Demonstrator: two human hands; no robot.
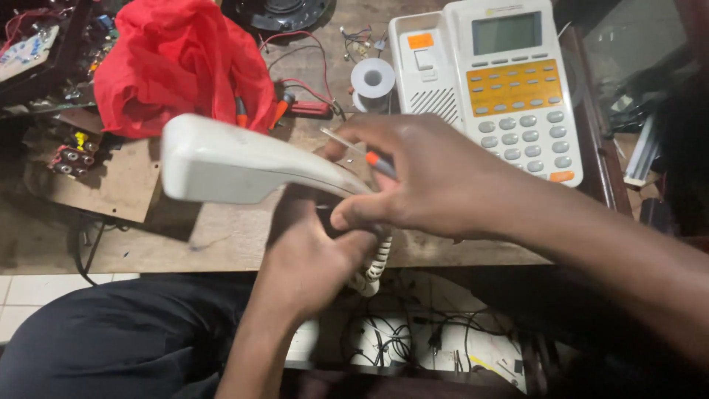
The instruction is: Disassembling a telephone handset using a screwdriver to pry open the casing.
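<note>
1. Counter (221,236) first, a scuffed brown wooden top that runs under both hands and off past the fingertips in every direction.
2. Red cloth (185,59), crumpled in a heap well beyond the fingers, up toward the far left. A couple of orange-handled tools poke out from under its near edge.
3. Desk phone base (509,89), white with an orange panel around the upper keys and grey round buttons below, just past the right hand's knuckles.
4. Handset (244,162), white, lifted off the counter and lying roughly level. Left hand (310,258) comes up from below and its fingers are wrapped shut around the end nearest the person; the other end sticks out to the left of the fingers.
5. Right hand (436,185) sits on top at that same end, thumb and fingers (347,218) pinched together on a thin screwdriver (373,161) with an orange-and-dark grip, its metal shaft angled up and left over the handset.
6. Coiled cord (377,262), white, hanging just below the fingers of both hands over the counter's edge.
7. Solder spool (372,80), small and white, beyond the right fingertips next to the phone base.
</note>
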